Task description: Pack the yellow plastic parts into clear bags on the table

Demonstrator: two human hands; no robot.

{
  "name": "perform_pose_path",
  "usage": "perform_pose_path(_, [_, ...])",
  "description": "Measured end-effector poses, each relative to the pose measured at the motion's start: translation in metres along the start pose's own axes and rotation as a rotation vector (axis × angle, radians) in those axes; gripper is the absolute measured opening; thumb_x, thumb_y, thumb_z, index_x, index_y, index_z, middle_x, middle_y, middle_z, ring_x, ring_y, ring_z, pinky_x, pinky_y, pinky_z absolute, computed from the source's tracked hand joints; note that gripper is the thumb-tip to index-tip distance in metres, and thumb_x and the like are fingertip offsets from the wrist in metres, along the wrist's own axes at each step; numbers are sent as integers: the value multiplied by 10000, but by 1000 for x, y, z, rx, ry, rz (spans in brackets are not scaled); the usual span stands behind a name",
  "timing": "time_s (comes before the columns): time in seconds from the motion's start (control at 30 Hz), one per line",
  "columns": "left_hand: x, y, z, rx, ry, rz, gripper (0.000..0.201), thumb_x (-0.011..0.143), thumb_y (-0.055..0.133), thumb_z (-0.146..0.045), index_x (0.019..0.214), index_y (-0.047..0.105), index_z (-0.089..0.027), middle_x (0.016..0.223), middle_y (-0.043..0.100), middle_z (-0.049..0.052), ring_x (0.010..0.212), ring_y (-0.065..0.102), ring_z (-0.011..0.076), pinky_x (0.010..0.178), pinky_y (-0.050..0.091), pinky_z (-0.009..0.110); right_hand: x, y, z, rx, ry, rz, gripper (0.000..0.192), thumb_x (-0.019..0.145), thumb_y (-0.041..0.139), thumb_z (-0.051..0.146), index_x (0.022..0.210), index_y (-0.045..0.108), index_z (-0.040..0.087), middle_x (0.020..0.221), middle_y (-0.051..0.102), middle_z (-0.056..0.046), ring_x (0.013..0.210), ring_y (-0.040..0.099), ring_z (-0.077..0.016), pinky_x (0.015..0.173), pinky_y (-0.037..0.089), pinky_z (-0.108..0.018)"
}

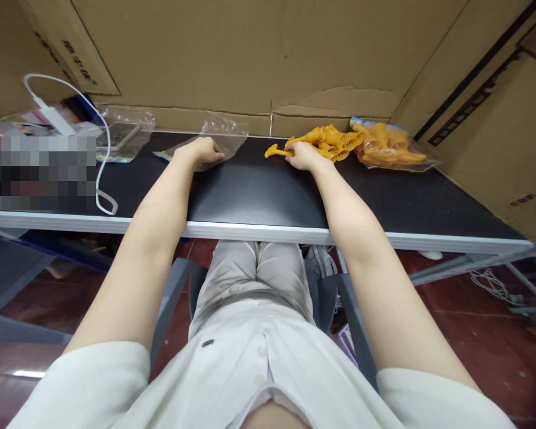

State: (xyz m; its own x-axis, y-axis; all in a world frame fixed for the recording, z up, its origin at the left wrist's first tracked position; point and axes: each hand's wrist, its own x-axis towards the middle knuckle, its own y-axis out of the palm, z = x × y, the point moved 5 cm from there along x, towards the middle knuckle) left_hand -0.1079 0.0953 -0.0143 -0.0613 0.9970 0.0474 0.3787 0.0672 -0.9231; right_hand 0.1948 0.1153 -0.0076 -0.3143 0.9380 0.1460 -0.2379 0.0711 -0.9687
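Observation:
My left hand [206, 152] is closed on a clear plastic bag [223, 128] that lies on the black table; the bag's blue-green printed edge shows left of my wrist. My right hand [301, 156] grips an orange plastic piece [273, 152] with a knobbed, curved end pointing left. Just behind and right of that hand lies a pile of similar orange plastic pieces [335, 140] with hollow, flared ends. Farther right is a filled clear bag [390, 146] of the same orange pieces, with a coloured header. My fingertips are partly hidden on both sides.
Cardboard walls [196, 53] stand along the back and right of the black table [259, 196]. At the left are another clear bag [136, 122], a white cable [102, 179] and a white plug-like device [58, 119]. A metal strip [259, 231] edges the table's front.

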Motion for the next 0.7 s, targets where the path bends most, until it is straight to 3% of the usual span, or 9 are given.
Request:
perform_pose_path(0.07, [-6, -6, -7, 121, -28, 86, 244, 848, 741, -429, 884, 826, -204, 849, 763, 91, 1091, 770, 370, 1051, 579, 396, 0, 0, -1, -3, 2, 1, 451, 1042, 654, 164, 1479, 762, 191, 1471, 764, -140, 1409, 707, -352, 1248, 540, -459])
perform_pose_path(0.2, [-13, -14, -21, 163, -27, 49, 348, 838, 741, -477, 985, 874, -190, 846, 772, 98, 1015, 776, 361, 966, 599, 378, 0, 1, -2, 5, 13, -1, 487, 1029, 616, 116, 1496, 743, 174, 1490, 750, -146, 1416, 696, -333, 1242, 528, -427])
perform_pose_path(0.33, [-11, -6, -24, 202, 12, 45, 391, 906, 678, -438, 1107, 881, -172, 923, 806, 112, 1085, 772, 342, 1021, 592, 381, 1, -1, -3, 3, 28, -21, 443, 1039, 643, 183, 1471, 740, 167, 1472, 747, -161, 1373, 700, -352, 1203, 542, -449])
perform_pose_path(0.43, [-7, -1, -21, 305, 17, 17, 457, 961, 658, -468, 1249, 856, -175, 1174, 820, 150, 1304, 709, 390, 1170, 525, 503, 5, -7, -6, -47, 30, -79, 372, 1026, 715, 293, 1366, 775, 153, 1437, 744, -186, 1377, 662, -404, 1225, 506, -538])
perform_pose_path(0.57, [-4, 2, -17, 355, -13, 46, 520, 1025, 645, -514, 1426, 800, -221, 1486, 731, 180, 1507, 565, 455, 1255, 427, 630, 10, -13, -14, -54, 4, -144, 399, 954, 823, 509, 1146, 799, 160, 1301, 765, -194, 1429, 560, -476, 1284, 390, -671])
perform_pose_path(0.7, [-1, 6, -15, 366, -23, 65, 530, 1065, 573, -457, 1514, 760, -247, 1608, 670, 176, 1554, 534, 473, 1290, 363, 719, 7, -14, -18, -27, 55, -77, 298, 913, 875, 424, 1065, 795, 180, 1223, 792, -177, 1390, 623, -472, 1291, 378, -692])
